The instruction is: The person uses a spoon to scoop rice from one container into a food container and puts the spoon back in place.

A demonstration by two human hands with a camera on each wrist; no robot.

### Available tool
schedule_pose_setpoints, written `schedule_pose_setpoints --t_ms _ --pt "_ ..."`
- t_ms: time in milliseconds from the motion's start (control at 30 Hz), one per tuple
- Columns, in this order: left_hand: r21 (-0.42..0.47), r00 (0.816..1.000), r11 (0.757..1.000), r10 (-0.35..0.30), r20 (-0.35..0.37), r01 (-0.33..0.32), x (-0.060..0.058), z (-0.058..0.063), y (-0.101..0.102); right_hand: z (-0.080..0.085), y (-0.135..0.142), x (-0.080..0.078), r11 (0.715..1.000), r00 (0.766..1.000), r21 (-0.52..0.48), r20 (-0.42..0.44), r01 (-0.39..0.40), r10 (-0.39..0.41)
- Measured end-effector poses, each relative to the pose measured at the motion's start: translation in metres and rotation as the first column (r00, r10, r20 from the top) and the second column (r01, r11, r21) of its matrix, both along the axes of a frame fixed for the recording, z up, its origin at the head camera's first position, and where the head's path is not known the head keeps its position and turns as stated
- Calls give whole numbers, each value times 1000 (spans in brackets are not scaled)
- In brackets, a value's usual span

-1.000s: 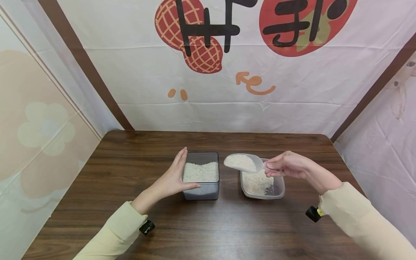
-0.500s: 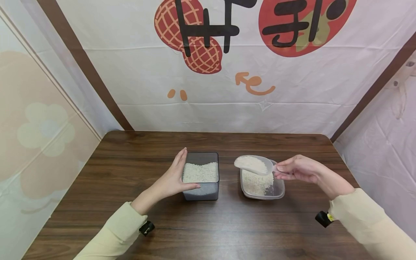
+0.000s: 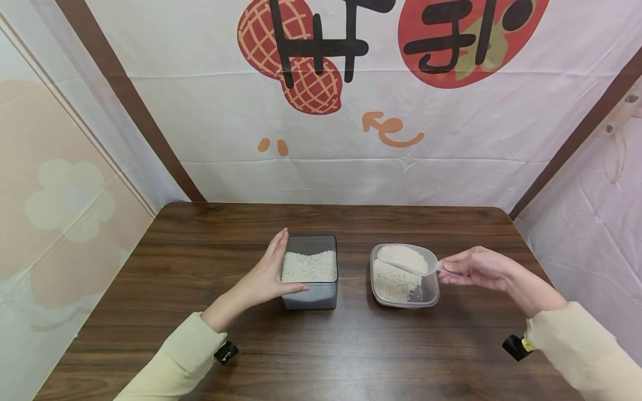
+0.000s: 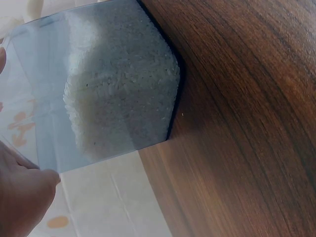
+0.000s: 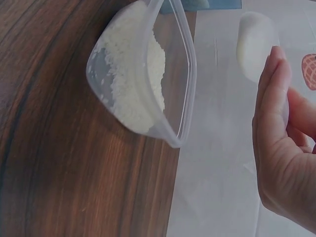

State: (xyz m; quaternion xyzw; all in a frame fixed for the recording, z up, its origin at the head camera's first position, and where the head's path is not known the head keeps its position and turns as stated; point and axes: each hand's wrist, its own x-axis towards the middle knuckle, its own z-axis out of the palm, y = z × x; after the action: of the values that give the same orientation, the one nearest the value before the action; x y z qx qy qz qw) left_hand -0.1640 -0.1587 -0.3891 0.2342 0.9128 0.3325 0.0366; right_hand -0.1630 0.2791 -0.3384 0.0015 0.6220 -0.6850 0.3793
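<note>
My left hand (image 3: pixel 268 273) holds the left side of a square grey see-through container (image 3: pixel 321 295), its thumb across the front rim and its fingers reaching to the back corner. White rice (image 4: pixel 123 74) fills much of that container. With my right hand (image 3: pixel 478 268) I grip the handle of a clear scoop (image 3: pixel 408 260) heaped with rice. The scoop hangs above a clear plastic tub (image 3: pixel 430 298), which it overlaps in the head view. More rice (image 5: pixel 131 64) lies heaped toward one side of the tub. In the right wrist view the scoop's bowl is raised over the tub's rim.
Both containers stand side by side on a dark wood-grain table (image 3: pixel 351 356), with a gap between them. A white printed cloth (image 3: pixel 321 178) hangs behind the table's far edge, and further cloth walls rise at left and right.
My right hand has moved right and slightly toward me, carrying the loaded scoop from the gap between the containers to over the tub. My left hand keeps its place on the grey container.
</note>
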Motion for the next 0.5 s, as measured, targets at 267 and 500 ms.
schedule_pose_setpoints --t_ms 267,500 --pt "7 1000 1000 0 -2 0 -1 -1 0 -5 15 6 1000 1000 -17 4 -10 10" --pt "5 1000 1000 -6 7 6 -1 1 0 -7 24 11 998 999 -41 3 -39 39"
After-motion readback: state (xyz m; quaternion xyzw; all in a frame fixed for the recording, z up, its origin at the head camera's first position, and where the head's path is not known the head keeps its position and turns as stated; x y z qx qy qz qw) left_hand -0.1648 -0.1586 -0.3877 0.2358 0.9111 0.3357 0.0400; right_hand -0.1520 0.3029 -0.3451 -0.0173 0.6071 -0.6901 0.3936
